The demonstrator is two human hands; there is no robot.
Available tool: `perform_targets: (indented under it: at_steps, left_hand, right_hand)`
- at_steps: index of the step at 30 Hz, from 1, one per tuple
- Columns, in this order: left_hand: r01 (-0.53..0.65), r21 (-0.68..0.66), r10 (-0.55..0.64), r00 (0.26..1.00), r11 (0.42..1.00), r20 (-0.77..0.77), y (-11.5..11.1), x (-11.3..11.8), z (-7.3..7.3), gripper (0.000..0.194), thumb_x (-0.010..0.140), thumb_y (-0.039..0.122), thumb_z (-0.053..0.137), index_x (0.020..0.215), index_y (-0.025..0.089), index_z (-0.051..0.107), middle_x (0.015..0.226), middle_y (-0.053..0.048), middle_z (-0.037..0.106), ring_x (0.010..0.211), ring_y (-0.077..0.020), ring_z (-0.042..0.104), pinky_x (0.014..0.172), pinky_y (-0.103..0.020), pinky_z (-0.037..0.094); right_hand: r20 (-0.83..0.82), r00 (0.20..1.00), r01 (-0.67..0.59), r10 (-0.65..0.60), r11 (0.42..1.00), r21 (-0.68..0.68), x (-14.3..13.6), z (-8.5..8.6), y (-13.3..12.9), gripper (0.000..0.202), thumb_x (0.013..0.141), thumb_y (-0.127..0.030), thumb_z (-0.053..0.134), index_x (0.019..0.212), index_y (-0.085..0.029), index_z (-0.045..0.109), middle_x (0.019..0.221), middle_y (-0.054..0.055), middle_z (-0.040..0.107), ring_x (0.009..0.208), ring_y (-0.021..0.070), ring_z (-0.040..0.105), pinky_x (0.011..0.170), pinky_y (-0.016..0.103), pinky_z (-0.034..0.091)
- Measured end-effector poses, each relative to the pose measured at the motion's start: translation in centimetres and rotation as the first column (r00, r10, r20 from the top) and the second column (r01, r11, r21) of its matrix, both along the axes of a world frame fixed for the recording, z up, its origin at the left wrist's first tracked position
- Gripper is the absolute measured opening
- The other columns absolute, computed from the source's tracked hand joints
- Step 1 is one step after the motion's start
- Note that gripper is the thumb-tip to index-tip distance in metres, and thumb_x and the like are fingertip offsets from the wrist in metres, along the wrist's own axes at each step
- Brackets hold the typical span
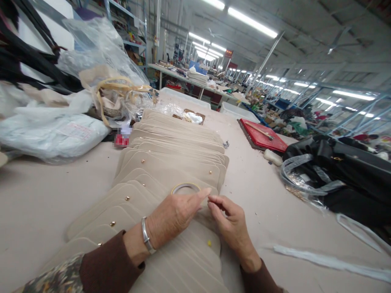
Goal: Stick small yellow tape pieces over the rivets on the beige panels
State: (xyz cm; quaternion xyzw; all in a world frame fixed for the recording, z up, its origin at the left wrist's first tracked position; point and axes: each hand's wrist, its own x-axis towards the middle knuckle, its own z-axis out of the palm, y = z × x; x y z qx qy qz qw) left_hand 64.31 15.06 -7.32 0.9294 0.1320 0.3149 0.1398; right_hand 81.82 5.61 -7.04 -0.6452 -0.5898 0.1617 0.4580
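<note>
Overlapping beige flap-shaped panels [171, 167] run in a long fanned row down the table, several bearing small gold-coloured studs [127, 198]. Above them, my left hand [175, 215] is closed on the near side of a thin roll of tape [185, 185]; its ring shows behind my knuckles, and my fingers hide the rest. My right hand [229, 219] is beside it, thumb and forefinger pinched together close to my left fingertips. What lies in that pinch is too small to make out. A tiny yellow scrap [209, 243] rests on a panel below my hands.
Plastic-wrapped bundles [55, 134] crowd the table's left side. At the right are a red slab [259, 134] with a hammer [264, 132] on it, a black bag [345, 175] and a pale strip [330, 262]. A small tray [195, 117] stands beyond the panels.
</note>
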Motion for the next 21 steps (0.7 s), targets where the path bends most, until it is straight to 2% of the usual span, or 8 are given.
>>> perform_targets:
  at_steps: [2,4,8,12,15,18,21]
  left_hand:
    - [-0.022,0.007,0.022,0.999,1.000,-0.025,-0.1,0.0,0.0,0.042,0.099,0.017,0.039,0.140,0.013,0.028,0.094,-0.007,0.071,0.080,-0.0170,0.069,0.066,-0.028,0.055]
    - [-0.038,0.015,0.039,0.998,0.999,-0.041,-0.3,0.1,0.1,0.040,0.099,0.018,0.039,0.137,0.012,0.030,0.090,-0.007,0.072,0.076,-0.0178,0.070,0.063,-0.028,0.054]
    - [-0.035,-0.005,0.035,0.997,0.999,-0.069,-0.5,0.1,0.1,0.034,0.098,0.017,0.042,0.131,0.013,0.035,0.085,-0.006,0.071,0.074,-0.0182,0.069,0.060,-0.027,0.053]
    - [-0.035,-0.097,0.021,0.990,0.995,-0.137,-0.5,0.1,0.1,0.031,0.096,0.014,0.044,0.126,0.016,0.039,0.088,-0.004,0.069,0.079,-0.0180,0.068,0.063,-0.027,0.051]
    - [-0.045,-0.124,0.025,0.986,0.991,-0.164,-0.6,0.1,0.1,0.012,0.096,0.016,0.043,0.106,0.018,0.049,0.083,-0.002,0.066,0.074,-0.0168,0.065,0.059,-0.026,0.046]
    - [-0.060,-0.110,0.042,0.986,0.992,-0.164,-0.6,0.1,0.2,0.012,0.095,0.014,0.042,0.087,0.019,0.049,0.076,0.000,0.061,0.065,-0.0149,0.060,0.057,-0.025,0.042]
    - [-0.080,-0.061,0.069,0.985,0.995,-0.157,-0.6,0.2,0.5,0.017,0.093,0.012,0.040,0.082,0.019,0.050,0.071,0.000,0.058,0.061,-0.0149,0.056,0.054,-0.026,0.040]
  right_hand:
    - [0.085,0.995,-0.060,0.051,0.993,0.103,-0.4,0.0,0.0,0.018,0.088,-0.019,0.057,0.102,-0.019,0.068,0.096,0.007,0.071,0.083,0.0164,0.064,0.075,0.027,0.051]
    - [0.160,0.983,-0.114,0.089,0.981,0.155,-0.7,0.2,0.2,0.020,0.088,-0.015,0.055,0.105,-0.020,0.066,0.099,0.008,0.070,0.086,0.0167,0.065,0.077,0.028,0.052]
    - [0.264,0.957,-0.164,0.116,0.972,0.168,-1.3,0.5,0.5,0.020,0.089,-0.011,0.049,0.093,-0.020,0.066,0.088,0.006,0.070,0.085,0.0164,0.065,0.078,0.029,0.052]
    - [0.337,0.938,-0.133,0.075,0.979,0.152,-1.5,0.3,0.6,0.018,0.088,-0.012,0.048,0.082,-0.021,0.063,0.075,0.004,0.068,0.070,0.0149,0.063,0.068,0.026,0.051]
    - [0.378,0.926,-0.071,0.002,0.983,0.169,-1.5,-0.2,0.5,0.017,0.085,-0.012,0.049,0.077,-0.020,0.061,0.067,0.002,0.064,0.060,0.0136,0.059,0.061,0.025,0.048]
    - [0.334,0.942,-0.012,-0.044,0.986,0.164,-1.6,-0.4,0.4,0.016,0.082,-0.012,0.051,0.076,-0.019,0.063,0.066,0.001,0.064,0.059,0.0130,0.059,0.060,0.024,0.047]
    - [0.128,0.988,0.082,-0.088,0.995,0.056,-2.3,-0.2,0.4,0.012,0.080,-0.018,0.054,0.075,-0.019,0.065,0.065,0.001,0.066,0.057,0.0126,0.060,0.058,0.023,0.048]
